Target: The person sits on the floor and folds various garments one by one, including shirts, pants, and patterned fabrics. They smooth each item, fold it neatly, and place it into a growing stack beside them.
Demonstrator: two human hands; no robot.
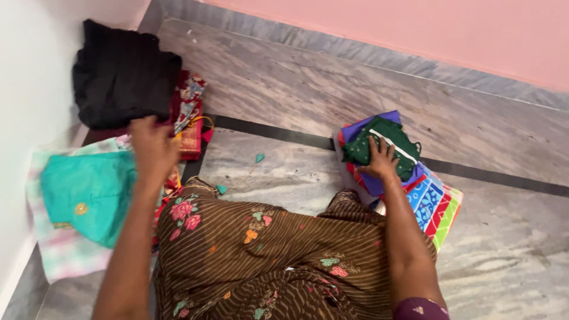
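1. At two o'clock, our right hand [379, 159] presses spread fingers on the folded dark green cloth garment [382, 145] topping the bright stack [435, 204].
2. At ten o'clock, our left hand [151, 148] blurs; grip unclear, beside the black folded cloth [121, 74].
3. Leaning sideways, we could topple the stack.

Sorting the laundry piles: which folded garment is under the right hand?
The dark green one, atop the purple stack; the black and teal garments lie by the left hand.

Grey veined marble floor [308, 89], black inlay strip [474, 172] running left to right across middle. Far wall [450, 29] pink, grey stone skirting [355, 50] along its base. Left wall [29, 71] white. Soft, even light, no hard shadows.
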